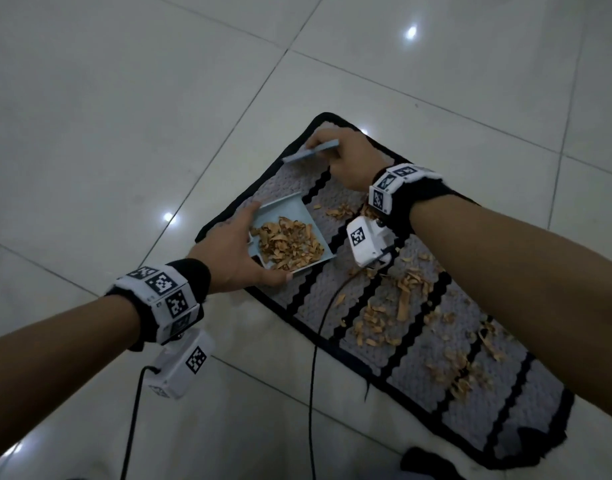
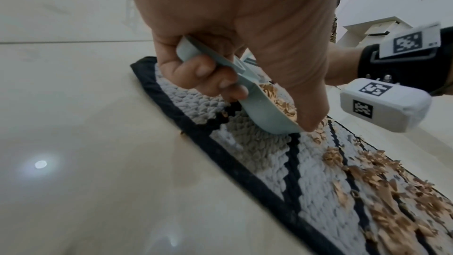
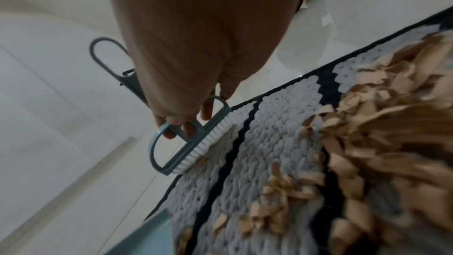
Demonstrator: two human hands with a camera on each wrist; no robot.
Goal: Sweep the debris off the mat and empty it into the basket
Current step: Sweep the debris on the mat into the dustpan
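Observation:
A grey mat (image 1: 370, 292) with black stripes and a black border lies on the floor. Tan shavings (image 1: 401, 306) are scattered over its near half. My left hand (image 1: 244, 249) grips the handle end of a light blue dustpan (image 1: 290, 213) resting on the mat's far left part. The dustpan (image 2: 264, 113) holds a heap of shavings, and my fingers (image 2: 203, 77) curl under its handle. My right hand (image 1: 335, 155) holds a blue brush (image 1: 311, 152) at the mat's far corner. The brush (image 3: 193, 139) has its white bristles on the mat (image 3: 259, 143), away from the shavings (image 3: 367, 123). No basket is in view.
Glossy white floor tiles (image 1: 124, 133) surround the mat. Black cables (image 1: 315, 344) trail from the wrist cameras across the mat's left edge. Two dark shapes (image 1: 529, 441) sit at the mat's near end. White furniture (image 2: 375, 26) stands in the background.

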